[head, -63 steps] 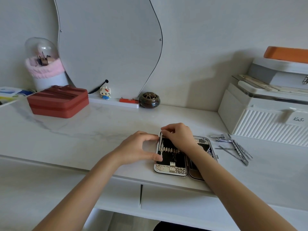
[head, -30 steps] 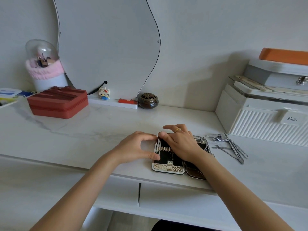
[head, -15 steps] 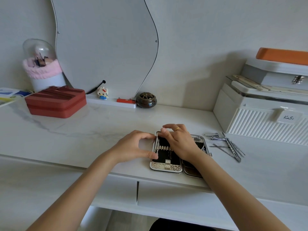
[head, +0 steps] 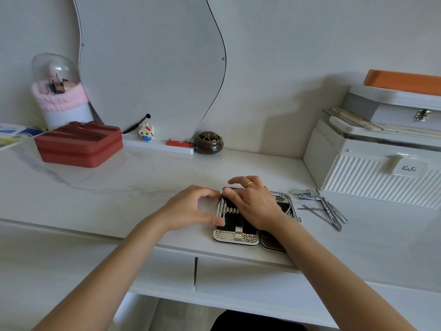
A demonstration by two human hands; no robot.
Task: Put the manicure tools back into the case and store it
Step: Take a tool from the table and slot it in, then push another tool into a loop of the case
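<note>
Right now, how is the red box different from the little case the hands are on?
The red box is zipped shut; the manicure case lies open flat. The red box sits far back on the left near the mirror; the manicure case sits at the front edge. Nobody touches the red box, while the left hand and right hand rest on the manicure case. Both sit on the white table.

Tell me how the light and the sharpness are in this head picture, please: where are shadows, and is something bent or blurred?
Head view: soft, even light; a broad shadow falls on the wall left of the white storage box; the orange lid at the right edge is smeared; wide-angle bending curves the table edge; the loose tools look fine but slightly soft.
</note>
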